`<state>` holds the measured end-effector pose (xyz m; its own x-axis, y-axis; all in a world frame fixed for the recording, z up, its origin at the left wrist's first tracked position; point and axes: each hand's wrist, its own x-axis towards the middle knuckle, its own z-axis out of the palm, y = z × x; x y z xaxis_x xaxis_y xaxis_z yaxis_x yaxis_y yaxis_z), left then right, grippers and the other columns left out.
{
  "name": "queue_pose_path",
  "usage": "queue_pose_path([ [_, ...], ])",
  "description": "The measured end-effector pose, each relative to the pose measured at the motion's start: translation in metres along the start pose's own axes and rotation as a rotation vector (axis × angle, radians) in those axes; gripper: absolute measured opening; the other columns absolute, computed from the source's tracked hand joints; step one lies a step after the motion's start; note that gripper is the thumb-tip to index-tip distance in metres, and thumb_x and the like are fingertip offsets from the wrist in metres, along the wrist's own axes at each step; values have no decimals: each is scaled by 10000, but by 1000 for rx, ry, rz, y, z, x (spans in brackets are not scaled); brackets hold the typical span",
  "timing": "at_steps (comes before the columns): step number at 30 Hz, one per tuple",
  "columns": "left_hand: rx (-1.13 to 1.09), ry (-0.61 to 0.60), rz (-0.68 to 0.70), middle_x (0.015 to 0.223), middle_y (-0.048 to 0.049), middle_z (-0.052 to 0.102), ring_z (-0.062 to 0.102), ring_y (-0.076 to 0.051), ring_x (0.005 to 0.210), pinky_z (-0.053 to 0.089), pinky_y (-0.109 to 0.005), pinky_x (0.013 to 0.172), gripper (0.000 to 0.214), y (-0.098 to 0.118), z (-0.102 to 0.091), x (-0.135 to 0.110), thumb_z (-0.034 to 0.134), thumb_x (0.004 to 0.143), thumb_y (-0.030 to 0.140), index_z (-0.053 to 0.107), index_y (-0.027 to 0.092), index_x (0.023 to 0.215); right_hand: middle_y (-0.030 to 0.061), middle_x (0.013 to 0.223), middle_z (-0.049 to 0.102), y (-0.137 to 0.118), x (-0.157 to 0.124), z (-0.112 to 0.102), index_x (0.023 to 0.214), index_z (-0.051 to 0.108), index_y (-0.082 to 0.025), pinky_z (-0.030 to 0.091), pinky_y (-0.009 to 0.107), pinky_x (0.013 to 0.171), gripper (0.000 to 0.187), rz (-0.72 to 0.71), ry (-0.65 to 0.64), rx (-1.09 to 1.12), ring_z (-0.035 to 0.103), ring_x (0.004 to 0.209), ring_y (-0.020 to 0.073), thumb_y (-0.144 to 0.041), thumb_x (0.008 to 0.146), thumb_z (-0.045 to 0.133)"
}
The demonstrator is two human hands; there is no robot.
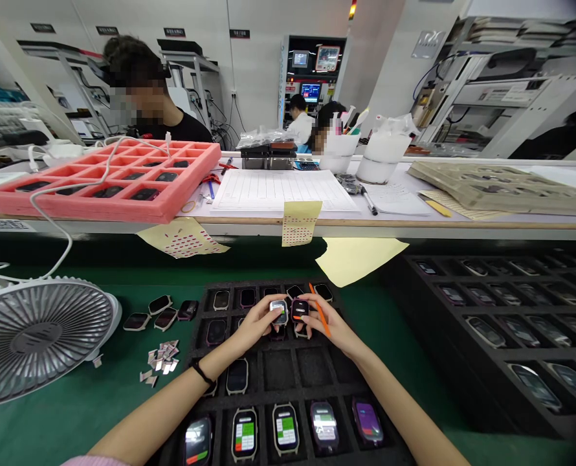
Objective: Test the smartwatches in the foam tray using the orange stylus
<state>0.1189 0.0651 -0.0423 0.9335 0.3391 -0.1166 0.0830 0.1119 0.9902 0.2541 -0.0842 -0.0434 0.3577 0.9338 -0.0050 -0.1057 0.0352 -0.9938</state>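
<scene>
My left hand [257,321] is closed around a light-framed smartwatch body [279,312] with a lit screen, the thumb on its lower edge. Right beside it, my right hand [329,323] grips a dark-framed smartwatch [299,309], its screen lit with white and orange marks. An orange pen-like stick [320,309] lies slantwise across my right hand. Both hands are above a black foam tray [278,377] with strapless watches in its pockets. In the front row several have lit screens, such as a green-and-white one [285,428]. My fingers partly hide the pockets beneath.
Loose watches [166,317] and small foil-like pieces [163,357] lie left of the tray, near a white fan [40,340]. Stacked black trays [501,382] hold more watches at right. A raised shelf [249,226] carries a pink foam tray [166,206]. A person [181,123] sits beyond.
</scene>
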Motion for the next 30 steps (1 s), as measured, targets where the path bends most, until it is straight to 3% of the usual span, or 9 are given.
queue_pose_path([
  [7, 15, 1, 4, 751, 10, 526, 503, -90, 556, 262, -173, 410, 480, -2, -1, 1, 573, 787, 485, 526, 187, 1160, 11, 883, 562, 0, 2, -1, 1012, 516, -236, 476, 250, 475, 269, -27, 92, -30, 606, 547, 111, -396, 816, 610],
  [12, 9, -1, 16, 760, 3, 538, 523, -95, 561, 287, -169, 412, 482, -4, -1, 2, 557, 795, 485, 524, 180, 1168, -3, 800, 568, 1, 1, -2, 1010, 527, -232, 472, 253, 477, 244, -49, 94, -9, 609, 549, 122, -410, 848, 566],
  [30, 7, 18, 22, 767, -1, 554, 511, -91, 544, 299, -178, 411, 467, -2, 0, 1, 588, 773, 478, 556, 177, 1129, 30, 925, 585, 2, 0, -3, 1045, 522, -238, 506, 266, 508, 263, -37, 63, -11, 645, 610, 140, -398, 843, 573],
])
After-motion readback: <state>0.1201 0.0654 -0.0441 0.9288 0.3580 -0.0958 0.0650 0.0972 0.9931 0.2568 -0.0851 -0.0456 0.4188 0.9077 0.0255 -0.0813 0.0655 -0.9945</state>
